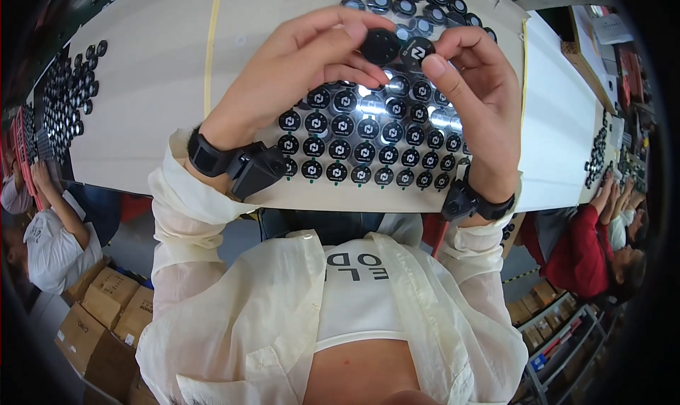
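Between the thumb and fingers of my left hand (309, 54) is a round black cap (380, 46), held tilted with its dark face toward me. My right hand (483, 93) pinches a thin black disc sticker (416, 52) bearing a white emblem, close beside the cap's right edge. The two pieces are very near each other; whether they touch I cannot tell. Below both hands, a glossy sheet of round black stickers (367, 128) with the same emblem lies on the table, set in rows. My hands cover part of its upper rows.
Black round parts with pale centres (404, 7) stand grouped at the table's far side. More black parts (71, 93) are clustered at the far left of the pale tabletop (156, 86). People work at both sides; cardboard boxes (110, 295) are stacked low on the left.
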Demonstrator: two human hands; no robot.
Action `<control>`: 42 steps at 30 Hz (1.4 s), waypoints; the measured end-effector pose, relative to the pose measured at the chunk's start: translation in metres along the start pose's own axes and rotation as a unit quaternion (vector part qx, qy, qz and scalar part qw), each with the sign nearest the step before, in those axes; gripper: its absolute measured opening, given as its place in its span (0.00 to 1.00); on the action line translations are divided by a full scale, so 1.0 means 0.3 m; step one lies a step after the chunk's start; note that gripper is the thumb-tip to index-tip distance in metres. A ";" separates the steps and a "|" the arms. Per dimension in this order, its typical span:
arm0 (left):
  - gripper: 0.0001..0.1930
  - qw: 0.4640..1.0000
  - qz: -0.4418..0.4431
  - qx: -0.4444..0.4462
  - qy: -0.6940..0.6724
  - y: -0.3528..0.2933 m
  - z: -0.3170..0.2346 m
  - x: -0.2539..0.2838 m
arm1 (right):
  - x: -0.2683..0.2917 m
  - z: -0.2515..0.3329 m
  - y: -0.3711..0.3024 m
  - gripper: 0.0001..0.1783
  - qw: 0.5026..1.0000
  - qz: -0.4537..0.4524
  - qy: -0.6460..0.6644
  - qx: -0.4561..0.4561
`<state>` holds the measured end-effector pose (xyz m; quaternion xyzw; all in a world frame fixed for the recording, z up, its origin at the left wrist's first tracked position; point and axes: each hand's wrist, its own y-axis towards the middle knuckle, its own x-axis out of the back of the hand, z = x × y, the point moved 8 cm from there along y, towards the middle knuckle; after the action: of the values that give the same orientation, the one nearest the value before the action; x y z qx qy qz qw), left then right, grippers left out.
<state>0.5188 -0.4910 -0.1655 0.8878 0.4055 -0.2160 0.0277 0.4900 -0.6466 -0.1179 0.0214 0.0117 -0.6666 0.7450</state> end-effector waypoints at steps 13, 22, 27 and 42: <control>0.25 0.986 -0.049 -0.107 0.122 -0.044 0.000 -0.030 | -0.022 -0.053 -0.017 0.14 0.999 -0.034 -0.018 0.009; 0.24 0.983 -0.073 -0.110 0.125 -0.052 0.003 -0.029 | -0.028 -0.046 -0.027 0.10 0.996 -0.048 -0.061 0.036; 0.24 0.983 -0.083 -0.088 0.137 -0.052 0.008 -0.034 | -0.017 -0.047 -0.035 0.09 0.996 -0.056 -0.053 0.039; 0.23 0.978 -0.097 -0.108 0.149 -0.058 0.019 -0.042 | -0.001 -0.055 -0.034 0.10 0.996 -0.045 -0.074 0.010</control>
<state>0.4966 -0.4895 -0.1633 0.8585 0.5098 -0.0377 0.0412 0.4801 -0.6467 -0.1345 -0.0216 -0.0491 -0.6995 0.7126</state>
